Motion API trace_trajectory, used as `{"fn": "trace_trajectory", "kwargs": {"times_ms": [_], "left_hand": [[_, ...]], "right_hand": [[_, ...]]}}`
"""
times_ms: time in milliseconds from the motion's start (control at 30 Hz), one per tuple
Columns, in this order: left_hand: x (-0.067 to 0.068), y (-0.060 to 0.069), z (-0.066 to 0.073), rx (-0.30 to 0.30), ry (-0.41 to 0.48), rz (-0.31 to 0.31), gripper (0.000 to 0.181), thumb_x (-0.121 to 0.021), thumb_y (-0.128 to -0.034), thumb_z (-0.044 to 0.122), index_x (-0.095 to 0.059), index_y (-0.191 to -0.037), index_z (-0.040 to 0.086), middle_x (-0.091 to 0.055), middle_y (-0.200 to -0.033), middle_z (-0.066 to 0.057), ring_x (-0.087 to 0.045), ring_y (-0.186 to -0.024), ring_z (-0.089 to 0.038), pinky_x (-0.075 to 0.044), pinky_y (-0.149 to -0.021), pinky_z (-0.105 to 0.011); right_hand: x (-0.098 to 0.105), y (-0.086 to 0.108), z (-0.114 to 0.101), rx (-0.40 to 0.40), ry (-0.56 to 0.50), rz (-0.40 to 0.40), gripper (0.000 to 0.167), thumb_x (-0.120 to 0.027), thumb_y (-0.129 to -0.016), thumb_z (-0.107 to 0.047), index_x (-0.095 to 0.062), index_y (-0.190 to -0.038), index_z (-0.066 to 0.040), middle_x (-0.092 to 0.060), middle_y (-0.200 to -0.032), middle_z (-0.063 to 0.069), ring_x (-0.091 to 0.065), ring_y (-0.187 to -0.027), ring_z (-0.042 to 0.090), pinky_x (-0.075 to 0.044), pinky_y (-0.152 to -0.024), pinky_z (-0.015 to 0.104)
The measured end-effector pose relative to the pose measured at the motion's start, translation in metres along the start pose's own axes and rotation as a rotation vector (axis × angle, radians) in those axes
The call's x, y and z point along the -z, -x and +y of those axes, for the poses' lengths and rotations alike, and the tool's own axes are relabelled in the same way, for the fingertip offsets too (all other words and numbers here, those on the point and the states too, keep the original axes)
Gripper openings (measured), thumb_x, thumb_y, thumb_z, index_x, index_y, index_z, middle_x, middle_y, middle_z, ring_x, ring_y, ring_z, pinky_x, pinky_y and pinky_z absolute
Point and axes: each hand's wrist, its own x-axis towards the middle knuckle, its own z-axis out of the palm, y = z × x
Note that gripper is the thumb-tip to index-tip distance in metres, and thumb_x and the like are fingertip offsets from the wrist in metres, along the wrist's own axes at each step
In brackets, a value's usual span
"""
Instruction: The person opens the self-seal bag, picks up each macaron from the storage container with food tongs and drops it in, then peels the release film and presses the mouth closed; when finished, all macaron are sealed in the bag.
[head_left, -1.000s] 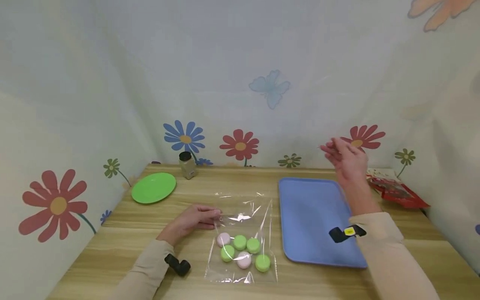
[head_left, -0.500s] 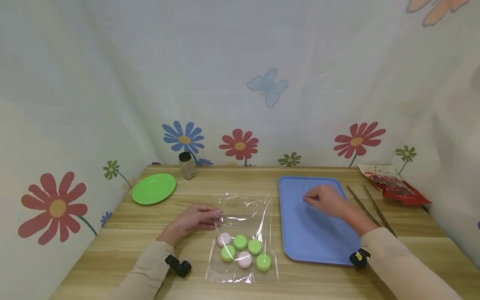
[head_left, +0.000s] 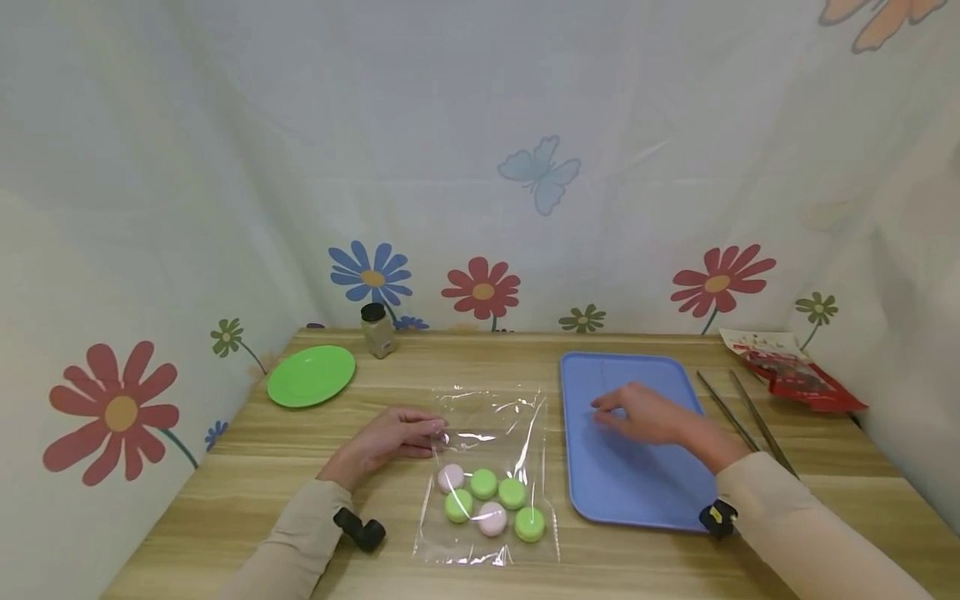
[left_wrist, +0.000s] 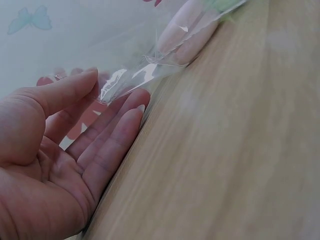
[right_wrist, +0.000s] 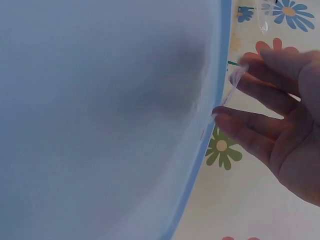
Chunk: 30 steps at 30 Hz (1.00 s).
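In the head view a clear plastic bag (head_left: 491,446) lies on the table with several green and pale pink macarons (head_left: 483,484) inside. My left hand (head_left: 393,440) pinches its left edge between thumb and fingers; the left wrist view shows the film of the bag (left_wrist: 132,77) at the fingertips. Over the blue tray (head_left: 637,492) is my right hand (head_left: 645,414). Between its thumb and fingers a thin translucent strip (right_wrist: 232,87) shows in the right wrist view, where the hand (right_wrist: 280,105) is seen from the palm side.
A green plate (head_left: 311,377) and a black-lidded jar (head_left: 377,333) stand at the back left. Right of the tray lie long metal tongs (head_left: 757,421), with a red and white packet (head_left: 798,371) behind them. A flowered curtain (head_left: 480,167) closes off the back.
My right hand has come down and left from above the tray's far right corner to over the tray, uncovering the tongs. The left hand stays at the bag's edge.
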Motion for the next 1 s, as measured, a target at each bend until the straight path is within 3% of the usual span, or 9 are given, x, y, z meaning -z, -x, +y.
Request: {"fn": "trace_trajectory", "kwargs": {"times_ms": [200, 500, 733, 800, 867, 933, 1000], "left_hand": [[0.0, -0.001, -0.002, 0.008, 0.001, 0.012, 0.035, -0.071, -0.0952, 0.021, -0.069, -0.122, -0.002, -0.073, -0.106, -0.016, -0.072, -0.093, -0.023, -0.059, -0.085, -0.039], [-0.001, 0.0, -0.001, 0.005, 0.002, 0.004, 0.038, -0.071, -0.0948, 0.022, -0.067, -0.123, -0.003, -0.073, -0.108, -0.016, -0.072, -0.094, -0.024, -0.058, -0.085, -0.039], [-0.001, 0.0, 0.0, 0.008, -0.004, 0.008, 0.038, -0.071, -0.0951, 0.022, -0.067, -0.123, -0.003, -0.073, -0.108, -0.016, -0.072, -0.094, -0.024, -0.059, -0.085, -0.039], [-0.001, 0.001, 0.0, 0.008, -0.006, 0.008, 0.039, -0.071, -0.095, 0.022, -0.067, -0.124, -0.003, -0.073, -0.108, -0.016, -0.072, -0.094, -0.024, -0.058, -0.085, -0.039], [-0.002, 0.001, 0.001, 0.009, -0.007, 0.009, 0.039, -0.071, -0.0948, 0.023, -0.067, -0.124, -0.003, -0.073, -0.108, -0.016, -0.072, -0.094, -0.024, -0.059, -0.085, -0.039], [-0.002, 0.001, 0.001, 0.009, -0.007, 0.01, 0.039, -0.071, -0.0949, 0.023, -0.067, -0.124, -0.003, -0.073, -0.108, -0.016, -0.072, -0.094, -0.024, -0.059, -0.085, -0.039], [-0.003, 0.001, 0.001, 0.01, -0.007, 0.009, 0.04, -0.071, -0.095, 0.023, -0.066, -0.125, -0.004, -0.073, -0.108, -0.015, -0.072, -0.094, -0.024, -0.059, -0.085, -0.039]], "right_hand": [[0.006, 0.002, 0.003, -0.129, 0.039, 0.064, 0.02, -0.062, -0.09, 0.009, -0.071, -0.107, 0.011, -0.072, -0.105, 0.022, -0.069, -0.099, 0.037, -0.058, -0.081, 0.045], [0.009, 0.006, 0.01, -0.212, 0.035, 0.116, 0.017, -0.062, -0.091, 0.008, -0.074, -0.103, 0.009, -0.073, -0.101, 0.019, -0.068, -0.1, 0.037, -0.057, -0.082, 0.049], [0.013, 0.009, 0.012, -0.312, 0.046, 0.201, 0.007, -0.068, -0.091, 0.0, -0.074, -0.091, 0.004, -0.07, -0.079, 0.008, -0.064, -0.066, 0.018, -0.054, -0.059, 0.036], [0.014, 0.011, 0.013, -0.312, 0.097, 0.157, 0.009, -0.067, -0.088, 0.005, -0.071, -0.095, 0.007, -0.069, -0.084, 0.013, -0.066, -0.072, 0.024, -0.056, -0.064, 0.039], [0.015, 0.012, 0.013, -0.323, 0.13, 0.091, 0.025, -0.064, -0.084, 0.01, -0.065, -0.108, 0.014, -0.067, -0.104, 0.027, -0.066, -0.097, 0.039, -0.055, -0.083, 0.048], [0.015, 0.014, 0.014, -0.338, 0.151, 0.031, 0.044, -0.061, -0.08, 0.012, -0.055, -0.123, 0.02, -0.054, -0.126, 0.039, -0.05, -0.121, 0.053, -0.044, -0.102, 0.057], [0.016, 0.016, 0.016, -0.379, 0.11, -0.013, 0.055, -0.055, -0.083, 0.01, -0.039, -0.135, 0.025, -0.034, -0.14, 0.047, -0.031, -0.133, 0.06, -0.029, -0.111, 0.063]]}}
